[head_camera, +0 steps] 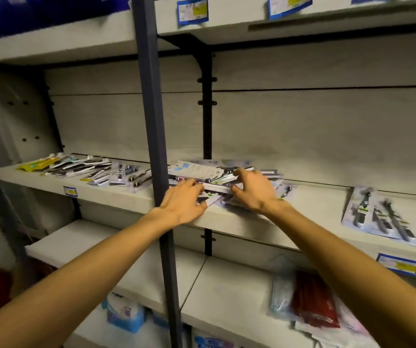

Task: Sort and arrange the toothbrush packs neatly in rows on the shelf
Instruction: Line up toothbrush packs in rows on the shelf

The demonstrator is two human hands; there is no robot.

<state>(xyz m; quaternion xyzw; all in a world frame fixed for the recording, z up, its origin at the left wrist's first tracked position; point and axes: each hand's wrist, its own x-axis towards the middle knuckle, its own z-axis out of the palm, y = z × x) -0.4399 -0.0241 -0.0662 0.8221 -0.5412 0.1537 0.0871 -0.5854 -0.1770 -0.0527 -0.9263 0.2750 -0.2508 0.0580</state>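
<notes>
Head view looks down at a grey shelf (310, 209) where a loose heap of toothbrush packs (217, 173) lies just right of a dark upright post (151, 116). The left hand (184, 202) rests palm down on the heap's near left edge, fingers spread and fairly straight, pressing on the packs. The right hand (252, 190) sits on the heap's right side with fingers curled over the top packs, gripping them. Left of the post, more toothbrush packs (86, 169) lie fanned out in an uneven row on the same level. Well apart to the right, a multi-brush pack (380, 217) lies flat near the shelf's front edge. On the lower shelf, a red packet (315, 302) lies among clear bags
</notes>
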